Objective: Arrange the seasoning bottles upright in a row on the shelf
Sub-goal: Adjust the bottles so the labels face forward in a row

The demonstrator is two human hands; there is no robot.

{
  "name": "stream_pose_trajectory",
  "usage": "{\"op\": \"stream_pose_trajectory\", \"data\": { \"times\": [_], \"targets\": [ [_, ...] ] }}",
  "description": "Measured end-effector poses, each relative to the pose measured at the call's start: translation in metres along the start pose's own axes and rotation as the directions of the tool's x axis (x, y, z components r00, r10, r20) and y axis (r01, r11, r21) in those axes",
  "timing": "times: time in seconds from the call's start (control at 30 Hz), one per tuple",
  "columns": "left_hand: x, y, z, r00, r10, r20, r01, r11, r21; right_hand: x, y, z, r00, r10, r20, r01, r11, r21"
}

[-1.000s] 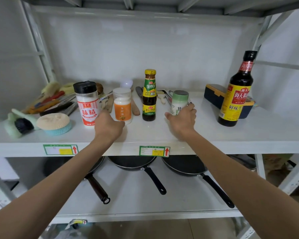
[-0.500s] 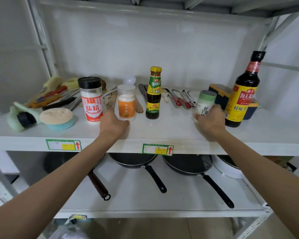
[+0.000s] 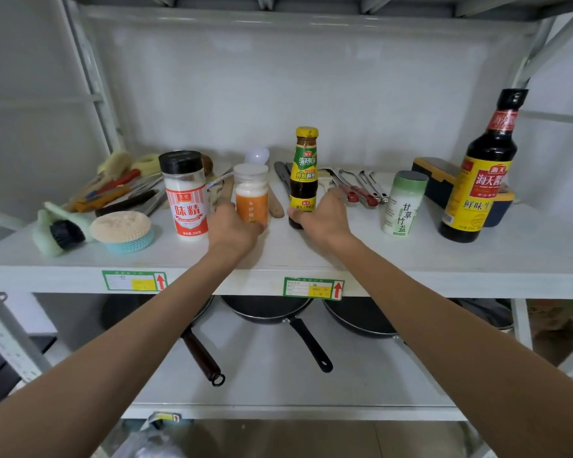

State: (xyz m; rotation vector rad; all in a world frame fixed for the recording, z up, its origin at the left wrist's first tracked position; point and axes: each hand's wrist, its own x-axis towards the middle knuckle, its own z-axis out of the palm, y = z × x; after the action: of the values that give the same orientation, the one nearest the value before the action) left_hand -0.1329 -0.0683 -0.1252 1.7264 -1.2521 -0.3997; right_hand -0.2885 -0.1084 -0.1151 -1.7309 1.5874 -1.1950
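Several seasoning bottles stand upright on the white shelf (image 3: 361, 259). From the left: a black-capped shaker with a red label (image 3: 184, 195), an orange-labelled jar (image 3: 251, 193), a yellow-capped dark sauce bottle (image 3: 305, 170), a green-lidded salt canister (image 3: 403, 206) and a tall soy sauce bottle (image 3: 483, 173). My left hand (image 3: 234, 226) is wrapped around the base of the orange jar. My right hand (image 3: 325, 219) grips the lower part of the yellow-capped sauce bottle. The salt canister stands free beside the soy sauce bottle.
Brushes and a sponge (image 3: 121, 231) lie at the shelf's left end. Tongs and utensils (image 3: 358, 190) lie behind the bottles. A navy and yellow box (image 3: 440, 180) sits behind the soy sauce bottle. Black pans (image 3: 268, 309) rest on the lower shelf.
My right hand carried the salt canister to the right, set it beside the soy sauce bottle, let go, and came back left onto the yellow-capped sauce bottle. My left hand stayed at the orange jar.
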Motion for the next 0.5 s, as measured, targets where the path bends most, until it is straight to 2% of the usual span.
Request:
{"op": "stream_pose_trajectory", "data": {
  "times": [0.1,0.5],
  "targets": [
    [0.001,0.003,0.002,1.000,0.003,-0.012,-0.003,0.999,-0.033,0.010,0.003,0.006,0.998,-0.024,0.060,0.024,1.000,0.003],
    [-0.003,-0.002,0.001,0.998,0.049,-0.034,-0.052,0.995,-0.082,0.005,0.030,-0.019,0.998,-0.052,-0.030,0.051,0.998,-0.047]
  ]
}}
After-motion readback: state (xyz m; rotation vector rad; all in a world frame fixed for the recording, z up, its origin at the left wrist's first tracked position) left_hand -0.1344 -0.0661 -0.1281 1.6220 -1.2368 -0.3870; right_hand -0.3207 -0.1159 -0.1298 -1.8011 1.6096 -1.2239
